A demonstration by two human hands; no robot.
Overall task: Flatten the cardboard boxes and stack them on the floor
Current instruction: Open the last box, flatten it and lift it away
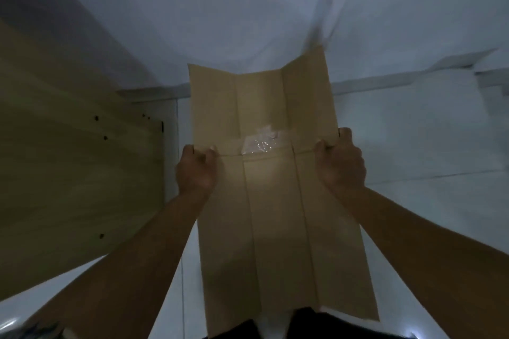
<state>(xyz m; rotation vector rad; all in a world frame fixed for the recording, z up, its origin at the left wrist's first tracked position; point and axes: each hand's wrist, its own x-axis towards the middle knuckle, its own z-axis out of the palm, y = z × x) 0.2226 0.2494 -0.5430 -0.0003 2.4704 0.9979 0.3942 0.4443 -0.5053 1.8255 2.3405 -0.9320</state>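
Note:
A flattened brown cardboard box (275, 201) hangs in front of me above the white tiled floor, long side running away from me, with its flaps spread at the far end. A crumpled patch of clear tape (261, 142) sticks to its middle. My left hand (197, 170) grips the box's left edge, fingers curled over it. My right hand (340, 159) grips the right edge at the same height. The near end of the box hides my legs.
A light wooden panel (68, 168) with small dark screw holes stands at the left. White floor tiles (427, 215) spread to the right. A white wall (220, 8) with a grey skirting strip runs behind the box.

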